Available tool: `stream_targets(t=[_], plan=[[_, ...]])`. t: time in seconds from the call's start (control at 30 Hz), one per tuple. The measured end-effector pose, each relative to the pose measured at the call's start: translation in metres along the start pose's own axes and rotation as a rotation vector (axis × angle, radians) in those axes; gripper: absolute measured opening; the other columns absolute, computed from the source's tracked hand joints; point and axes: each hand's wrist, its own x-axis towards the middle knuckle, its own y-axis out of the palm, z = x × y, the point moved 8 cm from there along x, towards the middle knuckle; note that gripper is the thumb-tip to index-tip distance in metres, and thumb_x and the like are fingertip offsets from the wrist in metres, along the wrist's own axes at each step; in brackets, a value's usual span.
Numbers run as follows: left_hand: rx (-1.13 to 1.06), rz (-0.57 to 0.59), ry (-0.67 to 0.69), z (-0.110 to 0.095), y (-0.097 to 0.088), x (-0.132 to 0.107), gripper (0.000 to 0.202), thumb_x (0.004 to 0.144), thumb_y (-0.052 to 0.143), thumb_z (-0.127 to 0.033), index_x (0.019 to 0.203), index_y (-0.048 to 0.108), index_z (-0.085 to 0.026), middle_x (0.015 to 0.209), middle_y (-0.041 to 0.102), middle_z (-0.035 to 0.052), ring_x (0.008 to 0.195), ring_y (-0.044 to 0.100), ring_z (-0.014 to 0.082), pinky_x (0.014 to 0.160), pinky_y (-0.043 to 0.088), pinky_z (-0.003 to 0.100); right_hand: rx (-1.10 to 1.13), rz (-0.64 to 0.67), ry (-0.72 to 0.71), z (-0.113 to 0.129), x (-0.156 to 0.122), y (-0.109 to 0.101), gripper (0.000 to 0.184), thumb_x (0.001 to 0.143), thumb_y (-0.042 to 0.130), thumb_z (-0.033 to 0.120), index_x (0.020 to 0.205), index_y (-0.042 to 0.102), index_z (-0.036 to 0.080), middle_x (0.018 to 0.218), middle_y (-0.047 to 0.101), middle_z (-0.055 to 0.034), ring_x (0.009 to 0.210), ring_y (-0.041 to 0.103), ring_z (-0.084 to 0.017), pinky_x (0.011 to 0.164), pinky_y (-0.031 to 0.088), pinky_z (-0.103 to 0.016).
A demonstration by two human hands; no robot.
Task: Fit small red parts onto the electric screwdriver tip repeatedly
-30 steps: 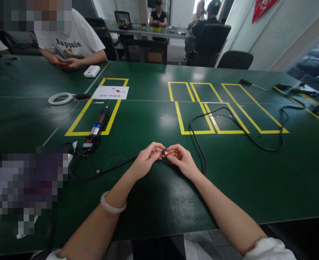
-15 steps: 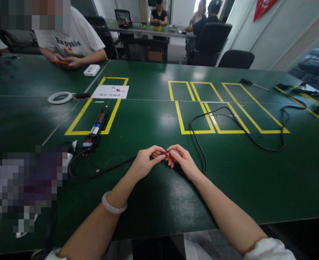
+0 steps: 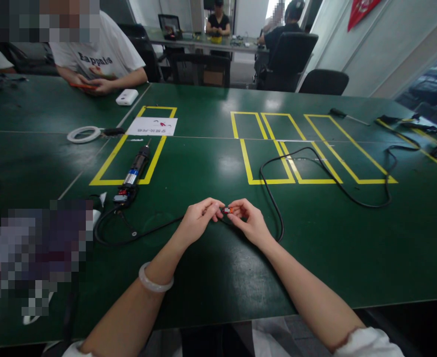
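My left hand and my right hand meet over the green table, near its front edge. Both pinch a small red and orange connector between their fingertips. A black cable runs from under my right hand and loops off to the right across the yellow tape boxes. Another black cable leads left from my hands toward a black and blue power tool lying in a yellow tape box. A pale bangle sits on my left wrist.
A white paper label, a white tape roll and a small white box lie at the far left. A person in a white shirt sits across the table. A screwdriver and more cables lie far right. Chairs and other people are behind.
My fingers shifted slightly on the small connector; the hands stay in almost the same place. Nothing else on the table moved.
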Motion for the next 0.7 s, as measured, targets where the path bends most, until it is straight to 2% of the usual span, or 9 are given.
stream_targets(t=[0.07, 0.13, 0.23, 0.3, 0.37, 0.47, 0.53, 0.6, 0.7], plan=[[0.239, -0.137, 0.041, -0.004, -0.028, 0.0, 0.038, 0.096, 0.039, -0.043, 0.108, 0.064, -0.018, 0.095, 0.068, 0.0061, 0.085, 0.063, 0.0174, 0.082, 0.049, 0.032, 0.008, -0.017, 0.016, -0.002, 0.001, -0.002, 0.021, 0.083, 0.067, 0.028, 0.1, 0.059, 0.019, 0.086, 0.066, -0.0035, 0.071, 0.059, -0.013, 0.063, 0.047, -0.027], [0.562, -0.352, 0.037, -0.005, -0.068, -0.004, 0.037, 0.094, 0.044, -0.042, 0.116, 0.062, -0.018, 0.115, 0.064, 0.0103, 0.107, 0.059, 0.0242, 0.095, 0.045, 0.04, 0.012, -0.025, 0.028, -0.003, 0.001, -0.003, 0.021, 0.083, 0.067, 0.029, 0.1, 0.059, 0.019, 0.087, 0.065, -0.0036, 0.072, 0.058, -0.014, 0.063, 0.047, -0.027], [0.908, -0.615, -0.146, 0.012, -0.134, -0.018, 0.056, 0.088, 0.053, -0.041, 0.137, 0.046, -0.013, 0.14, 0.046, 0.0196, 0.128, 0.043, 0.0371, 0.103, 0.037, 0.052, 0.017, -0.022, 0.04, -0.003, 0.001, -0.003, 0.022, 0.083, 0.067, 0.031, 0.1, 0.06, 0.02, 0.086, 0.065, -0.0034, 0.071, 0.058, -0.014, 0.063, 0.047, -0.027], [0.985, -0.669, -0.309, 0.034, -0.17, -0.027, 0.069, 0.085, 0.057, -0.04, 0.143, 0.036, -0.008, 0.146, 0.037, 0.0239, 0.13, 0.04, 0.0415, 0.103, 0.037, 0.056, 0.022, -0.016, 0.043, -0.003, 0.001, -0.001, 0.021, 0.083, 0.067, 0.031, 0.1, 0.06, 0.02, 0.086, 0.064, -0.0032, 0.071, 0.058, -0.014, 0.063, 0.046, -0.027], [1.008, -0.633, -0.472, 0.059, -0.196, -0.034, 0.072, 0.083, 0.06, -0.039, 0.141, 0.035, -0.005, 0.144, 0.039, 0.0252, 0.126, 0.043, 0.0434, 0.1, 0.039, 0.058, 0.029, -0.013, 0.043, -0.004, 0.001, -0.001, 0.021, 0.083, 0.067, 0.03, 0.1, 0.06, 0.02, 0.086, 0.064, -0.003, 0.071, 0.057, -0.014, 0.063, 0.046, -0.027], [0.99, -0.493, -0.654, 0.092, -0.215, -0.038, 0.063, 0.084, 0.057, -0.039, 0.134, 0.04, -0.005, 0.13, 0.051, 0.023, 0.116, 0.053, 0.0413, 0.09, 0.045, 0.056, 0.041, -0.015, 0.049, -0.004, 0.0, -0.001, 0.021, 0.083, 0.067, 0.03, 0.1, 0.06, 0.02, 0.086, 0.064, -0.0029, 0.071, 0.057, -0.014, 0.063, 0.045, -0.027], [0.992, -0.431, -0.686, 0.102, -0.218, -0.038, 0.059, 0.084, 0.056, -0.04, 0.132, 0.043, -0.008, 0.124, 0.055, 0.0209, 0.112, 0.055, 0.0393, 0.087, 0.047, 0.053, 0.048, -0.019, 0.052, -0.004, 0.0, -0.002, 0.021, 0.083, 0.067, 0.03, 0.1, 0.06, 0.02, 0.086, 0.063, -0.0028, 0.071, 0.056, -0.014, 0.062, 0.045, -0.027], [1.014, -0.428, -0.637, 0.099, -0.215, -0.035, 0.06, 0.083, 0.057, -0.043, 0.133, 0.045, -0.011, 0.126, 0.053, 0.0194, 0.113, 0.055, 0.0385, 0.087, 0.047, 0.051, 0.051, -0.023, 0.052, -0.004, 0.001, -0.002, 0.021, 0.083, 0.067, 0.03, 0.1, 0.059, 0.019, 0.085, 0.063, -0.0027, 0.071, 0.056, -0.013, 0.062, 0.044, -0.027], [1.021, -0.435, -0.537, 0.087, -0.2, -0.031, 0.063, 0.081, 0.056, -0.049, 0.133, 0.047, -0.015, 0.129, 0.052, 0.0182, 0.114, 0.055, 0.0378, 0.088, 0.048, 0.049, 0.049, -0.021, 0.043, -0.002, 0.001, -0.002, 0.021, 0.083, 0.067, 0.029, 0.1, 0.06, 0.019, 0.085, 0.063, -0.0024, 0.071, 0.056, -0.013, 0.062, 0.044, -0.026]])
